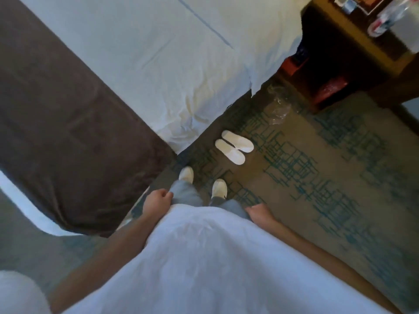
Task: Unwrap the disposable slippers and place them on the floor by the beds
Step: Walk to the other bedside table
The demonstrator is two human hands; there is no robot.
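Observation:
A pair of white disposable slippers (234, 147) lies side by side on the patterned carpet, close to the corner of the white bed (158, 60). A crumpled clear plastic wrapper (280, 109) lies on the carpet beyond them. My left hand (157, 201) hangs at my side with its fingers curled and nothing in it. My right hand (258, 213) hangs on the other side, fingers curled too, holding nothing. My feet in white shoes (218, 188) stand just short of the slippers.
A dark brown bed runner (68, 143) covers the bed's foot at left. A dark wooden nightstand (353, 60) with small items on top stands at the upper right. Patterned carpet (328, 177) stretches to the right.

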